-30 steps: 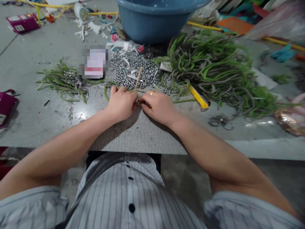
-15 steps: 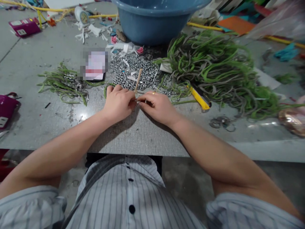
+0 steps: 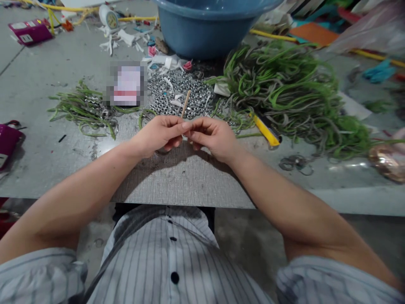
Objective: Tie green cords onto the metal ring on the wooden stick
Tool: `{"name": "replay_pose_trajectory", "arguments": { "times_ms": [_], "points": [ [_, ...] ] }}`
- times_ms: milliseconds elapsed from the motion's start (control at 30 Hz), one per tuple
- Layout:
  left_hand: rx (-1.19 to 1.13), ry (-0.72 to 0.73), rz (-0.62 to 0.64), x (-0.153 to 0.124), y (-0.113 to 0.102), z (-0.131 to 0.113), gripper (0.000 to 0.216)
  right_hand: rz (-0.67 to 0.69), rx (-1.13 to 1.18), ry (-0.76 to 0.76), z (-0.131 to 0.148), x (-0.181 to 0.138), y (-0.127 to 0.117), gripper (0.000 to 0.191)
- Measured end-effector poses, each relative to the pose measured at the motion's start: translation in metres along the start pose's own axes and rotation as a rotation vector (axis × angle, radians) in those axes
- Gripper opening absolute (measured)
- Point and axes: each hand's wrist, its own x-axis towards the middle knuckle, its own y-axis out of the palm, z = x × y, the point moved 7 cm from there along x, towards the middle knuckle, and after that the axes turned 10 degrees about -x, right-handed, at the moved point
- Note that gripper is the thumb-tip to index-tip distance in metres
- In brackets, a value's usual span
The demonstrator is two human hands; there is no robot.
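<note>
My left hand (image 3: 163,134) and my right hand (image 3: 215,138) meet fingertip to fingertip, just above the near side of the table. Both are closed in a pinch; what lies between the fingers is too small and covered to name. A thin ring-like edge (image 3: 162,152) shows below my left hand. Right behind the fingers lies a heap of small silver metal pieces (image 3: 158,93), with a thin wooden stick (image 3: 186,103) lying over it. A loop of green cord (image 3: 141,119) curls beside my left hand.
A large tangle of green and grey cords (image 3: 278,84) lies at right, with a yellow utility knife (image 3: 265,130) beside it. Dark rings (image 3: 295,164) lie nearer. A smaller corded bundle (image 3: 84,107) and a blurred-out card (image 3: 127,84) are at left. The blue basin (image 3: 202,33) stands behind.
My left hand has turned so its thumb and fingers point right, and both hands have risen slightly off the table. Their fingertips now touch. The ring-like edge has come into sight.
</note>
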Motion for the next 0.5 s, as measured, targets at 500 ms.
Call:
{"name": "replay_pose_trajectory", "arguments": {
  "times_ms": [500],
  "points": [
    [-0.262,-0.107,0.169,-0.005,0.019,0.004,0.048,0.309,0.351,0.158,-0.001,-0.007,0.02,0.05]
  ]
}}
